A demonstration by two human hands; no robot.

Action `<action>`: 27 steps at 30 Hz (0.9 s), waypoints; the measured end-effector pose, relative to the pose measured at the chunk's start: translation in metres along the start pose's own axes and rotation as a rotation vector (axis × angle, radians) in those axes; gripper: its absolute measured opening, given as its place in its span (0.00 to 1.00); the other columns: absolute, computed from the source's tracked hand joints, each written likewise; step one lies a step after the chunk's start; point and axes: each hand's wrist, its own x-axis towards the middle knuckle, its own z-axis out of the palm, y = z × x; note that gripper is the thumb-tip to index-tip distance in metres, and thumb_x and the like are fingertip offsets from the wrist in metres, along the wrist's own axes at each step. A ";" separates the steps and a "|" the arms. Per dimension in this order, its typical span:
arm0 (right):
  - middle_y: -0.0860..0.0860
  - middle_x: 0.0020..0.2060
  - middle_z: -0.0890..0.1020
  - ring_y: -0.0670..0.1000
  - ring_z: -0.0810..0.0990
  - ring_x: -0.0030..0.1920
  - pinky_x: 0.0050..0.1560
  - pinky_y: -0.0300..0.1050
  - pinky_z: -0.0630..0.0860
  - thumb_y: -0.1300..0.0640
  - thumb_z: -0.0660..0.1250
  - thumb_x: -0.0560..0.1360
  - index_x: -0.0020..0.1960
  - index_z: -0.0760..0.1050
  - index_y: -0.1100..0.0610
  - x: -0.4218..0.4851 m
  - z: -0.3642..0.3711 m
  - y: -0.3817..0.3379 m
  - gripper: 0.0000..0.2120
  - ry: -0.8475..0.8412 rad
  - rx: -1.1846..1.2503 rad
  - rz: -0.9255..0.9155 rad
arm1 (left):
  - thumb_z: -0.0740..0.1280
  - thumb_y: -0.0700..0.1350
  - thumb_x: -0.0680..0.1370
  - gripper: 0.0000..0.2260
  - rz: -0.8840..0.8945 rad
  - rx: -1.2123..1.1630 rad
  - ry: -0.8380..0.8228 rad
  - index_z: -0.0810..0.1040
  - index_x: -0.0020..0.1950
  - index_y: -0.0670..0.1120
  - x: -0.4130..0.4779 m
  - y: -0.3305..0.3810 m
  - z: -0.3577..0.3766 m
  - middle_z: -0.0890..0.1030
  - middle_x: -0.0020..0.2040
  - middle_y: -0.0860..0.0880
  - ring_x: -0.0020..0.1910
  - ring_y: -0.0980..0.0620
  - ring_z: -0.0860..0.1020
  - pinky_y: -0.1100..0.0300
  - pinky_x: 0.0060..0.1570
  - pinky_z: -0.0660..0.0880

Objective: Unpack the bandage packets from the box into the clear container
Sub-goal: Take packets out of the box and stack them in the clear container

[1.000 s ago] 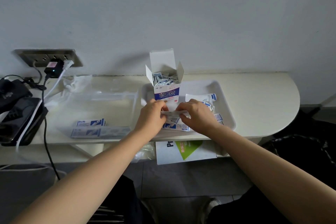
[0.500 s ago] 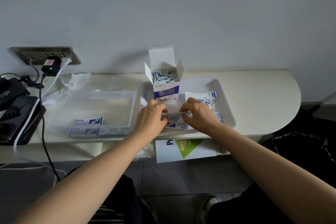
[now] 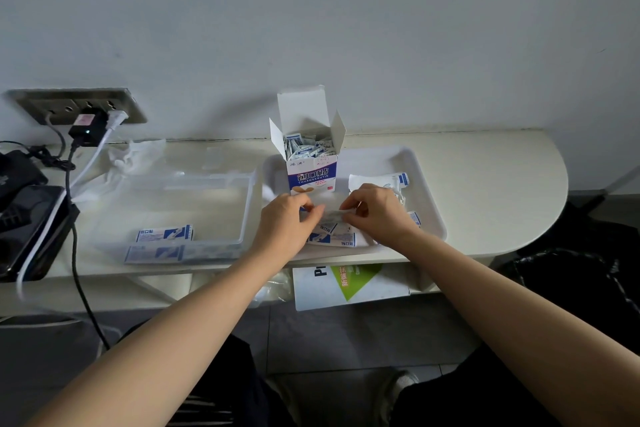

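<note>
Now left hand [image 3: 287,218] and right hand [image 3: 375,215] are close together, low over white tray [image 3: 429,204]. Each pinches one end of bandage packet [image 3: 330,217] with thumb and curled fingertips; packet spans small gap between them. Box [image 3: 311,166] stands upright just beyond hands, on tray, flaps open, more packets packed inside. Loose packets [image 3: 337,238] lie on tray under hands. Clear container [image 3: 249,204] sits left of left hand on tabletop [image 3: 485,184], just beside tray. Two packets [image 3: 164,234] lie in its near part.
</note>
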 end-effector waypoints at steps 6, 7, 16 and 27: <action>0.51 0.38 0.79 0.47 0.74 0.37 0.39 0.35 0.66 0.60 0.72 0.71 0.46 0.84 0.57 0.001 0.000 -0.003 0.05 -0.018 0.010 0.030 | 0.65 0.47 0.79 0.09 0.003 0.011 -0.008 0.81 0.50 0.43 0.000 -0.001 0.000 0.75 0.46 0.47 0.41 0.53 0.72 0.66 0.37 0.64; 0.51 0.39 0.80 0.47 0.75 0.37 0.38 0.33 0.66 0.60 0.72 0.71 0.47 0.84 0.57 0.001 0.000 -0.003 0.05 -0.012 0.010 0.034 | 0.65 0.48 0.79 0.09 -0.005 0.005 -0.005 0.81 0.51 0.44 0.000 -0.001 -0.001 0.76 0.48 0.47 0.41 0.51 0.74 0.64 0.40 0.66; 0.52 0.32 0.83 0.48 0.82 0.32 0.41 0.36 0.77 0.64 0.73 0.70 0.45 0.83 0.58 0.002 -0.003 -0.005 0.04 0.025 0.159 0.095 | 0.71 0.43 0.75 0.04 -0.021 0.034 0.032 0.83 0.47 0.45 0.004 -0.004 -0.004 0.77 0.50 0.47 0.44 0.50 0.75 0.66 0.41 0.64; 0.48 0.35 0.82 0.43 0.78 0.36 0.36 0.24 0.69 0.61 0.74 0.70 0.45 0.84 0.56 0.005 0.001 -0.003 0.04 0.025 0.113 0.141 | 0.64 0.43 0.79 0.09 0.069 0.107 0.001 0.84 0.54 0.45 0.004 -0.007 0.001 0.79 0.51 0.44 0.48 0.45 0.78 0.61 0.45 0.71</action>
